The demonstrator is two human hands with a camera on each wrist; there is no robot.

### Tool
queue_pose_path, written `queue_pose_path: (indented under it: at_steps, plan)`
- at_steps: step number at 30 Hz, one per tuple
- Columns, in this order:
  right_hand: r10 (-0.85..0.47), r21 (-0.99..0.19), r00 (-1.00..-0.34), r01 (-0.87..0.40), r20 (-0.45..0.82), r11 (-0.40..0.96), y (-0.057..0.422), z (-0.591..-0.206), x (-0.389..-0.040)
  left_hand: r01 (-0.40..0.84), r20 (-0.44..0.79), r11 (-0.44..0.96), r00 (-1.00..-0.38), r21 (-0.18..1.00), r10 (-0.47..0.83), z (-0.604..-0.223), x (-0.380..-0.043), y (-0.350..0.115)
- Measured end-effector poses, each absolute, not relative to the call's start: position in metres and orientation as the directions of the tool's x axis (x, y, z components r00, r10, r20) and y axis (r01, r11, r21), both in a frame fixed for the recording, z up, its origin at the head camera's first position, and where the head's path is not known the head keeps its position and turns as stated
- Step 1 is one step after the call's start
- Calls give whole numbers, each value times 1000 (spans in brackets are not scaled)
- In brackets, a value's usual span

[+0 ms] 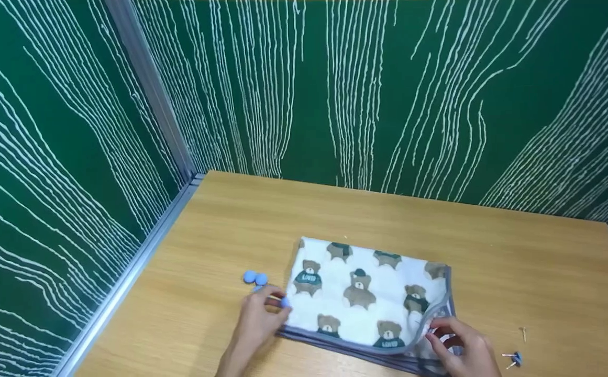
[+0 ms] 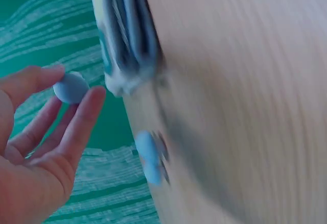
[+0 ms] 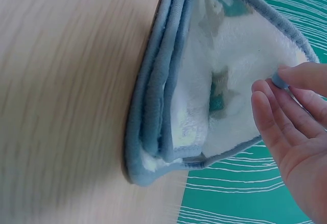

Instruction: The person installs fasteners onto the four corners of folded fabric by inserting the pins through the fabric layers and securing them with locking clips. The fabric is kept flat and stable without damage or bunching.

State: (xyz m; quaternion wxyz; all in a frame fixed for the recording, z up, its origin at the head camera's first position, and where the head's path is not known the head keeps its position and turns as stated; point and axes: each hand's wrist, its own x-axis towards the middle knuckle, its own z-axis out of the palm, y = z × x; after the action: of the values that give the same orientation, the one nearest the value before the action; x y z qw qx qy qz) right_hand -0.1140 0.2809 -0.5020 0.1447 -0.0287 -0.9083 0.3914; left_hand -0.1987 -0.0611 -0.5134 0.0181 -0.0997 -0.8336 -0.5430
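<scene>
A folded white blanket (image 1: 358,319) with brown bears and grey edging lies on the table. My left hand (image 1: 259,314) pinches a round blue cap (image 2: 71,88) between thumb and fingertips, just beside the blanket's left edge. Over at the near right corner, my right hand (image 1: 463,345) pinches a small blue piece (image 3: 279,79) against the fleecy side of the raised top layer. That layer curls up, and grey-edged folds (image 3: 158,96) show under it. Whether the right fingers grip the cloth as well, I cannot tell.
More round blue caps (image 1: 250,276) sit on the wooden table (image 1: 241,209) left of the blanket. To the right lie a small pin (image 1: 523,334) and a blue piece with pale pins (image 1: 516,358). Green panels (image 1: 304,104) with white lines stand behind and at left.
</scene>
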Motion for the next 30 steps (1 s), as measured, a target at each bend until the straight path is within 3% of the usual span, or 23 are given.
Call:
queue_pose_path:
  at_steps: [8, 16, 26, 30]
  plan:
    - [162, -718, -977, 11, 142, 696, 282, -500, -115, 292, 220, 309, -944, 905, 247, -513, -193, -35]
    - [170, -712, -979, 42, 110, 701, 284, -498, -115, 292, 220, 251, -934, 923, 280, -482, -179, -18]
    - [170, -712, -946, -81, 275, 698, 282, -503, -113, 350, 269, 211, -904, 913, 333, -473, -176, 0]
    - [174, -707, -944, -80, 280, 702, 281, -503, -113, 364, 286, 185, -894, 913, 346, -490, -184, 9]
